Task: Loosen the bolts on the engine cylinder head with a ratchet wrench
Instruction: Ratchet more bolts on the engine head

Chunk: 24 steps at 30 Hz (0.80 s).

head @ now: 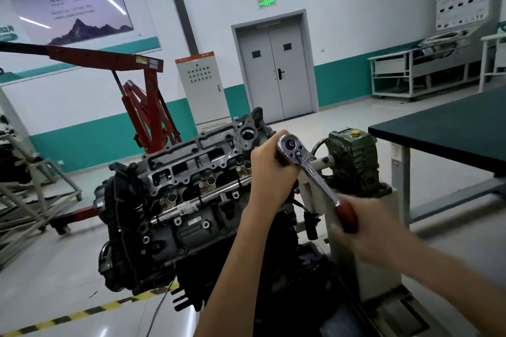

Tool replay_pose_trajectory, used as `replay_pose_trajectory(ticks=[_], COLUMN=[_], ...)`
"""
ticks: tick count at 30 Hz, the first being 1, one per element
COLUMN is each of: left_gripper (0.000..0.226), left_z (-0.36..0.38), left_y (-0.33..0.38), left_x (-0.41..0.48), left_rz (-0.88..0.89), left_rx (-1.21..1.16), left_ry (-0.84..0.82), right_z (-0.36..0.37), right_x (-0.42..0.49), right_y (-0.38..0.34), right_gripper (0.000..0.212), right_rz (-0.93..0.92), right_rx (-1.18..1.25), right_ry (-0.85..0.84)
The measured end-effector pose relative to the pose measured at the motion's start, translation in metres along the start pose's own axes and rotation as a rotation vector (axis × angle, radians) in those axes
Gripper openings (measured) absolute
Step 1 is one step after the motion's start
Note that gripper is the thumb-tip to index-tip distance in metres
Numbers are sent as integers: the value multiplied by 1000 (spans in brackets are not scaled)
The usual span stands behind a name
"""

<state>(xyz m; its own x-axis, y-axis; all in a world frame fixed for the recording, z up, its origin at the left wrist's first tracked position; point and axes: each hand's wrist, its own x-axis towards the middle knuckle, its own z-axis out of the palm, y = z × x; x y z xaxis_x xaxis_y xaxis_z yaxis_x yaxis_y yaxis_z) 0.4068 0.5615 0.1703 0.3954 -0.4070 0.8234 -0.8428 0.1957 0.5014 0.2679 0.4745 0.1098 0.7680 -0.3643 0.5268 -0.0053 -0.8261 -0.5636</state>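
The left hand (271, 169) curls round the wrench (317, 178) just under its head, beside the engine (186, 186); the blurred right hand (365, 227) grips its red handle

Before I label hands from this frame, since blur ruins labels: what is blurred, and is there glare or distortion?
Head view: the right hand on the ratchet handle is motion-blurred, while the left hand at its head is sharp. Head view: ceiling lights glare on the poster, and the wide lens tilts the door.

Chrome ratchet wrench (304, 161) with dark-red handle; yellow-black floor stripe (82, 312).
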Motion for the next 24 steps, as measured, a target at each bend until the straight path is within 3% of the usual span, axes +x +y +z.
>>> replay_pose_trajectory(ticks=[5,7,10,17,21,24], left_gripper=[41,42,40,21,21,14], left_z=[1,1,3,-1,-5,-9], left_y=[-4,-2,0,6,6,3], left_x=[1,2,4,5,8,8], left_rz=[-35,-45,-72,-95,-125,-119], left_rx=[-32,-32,0,42,19,22], left_ry=[-24,-45,-61,-101,-168,-208], right_z=[64,77,63,-42,-76,-68], right_x=[-24,-27,-25,16,52,49], right_y=[-52,-54,-36,27,32,27], right_gripper=[28,29,30,42,25,23], right_rz=[205,231,177,-128,-225,-233], right_rx=[658,734,590,-104,-387,-415], right_ry=[31,71,57,-84,21,62])
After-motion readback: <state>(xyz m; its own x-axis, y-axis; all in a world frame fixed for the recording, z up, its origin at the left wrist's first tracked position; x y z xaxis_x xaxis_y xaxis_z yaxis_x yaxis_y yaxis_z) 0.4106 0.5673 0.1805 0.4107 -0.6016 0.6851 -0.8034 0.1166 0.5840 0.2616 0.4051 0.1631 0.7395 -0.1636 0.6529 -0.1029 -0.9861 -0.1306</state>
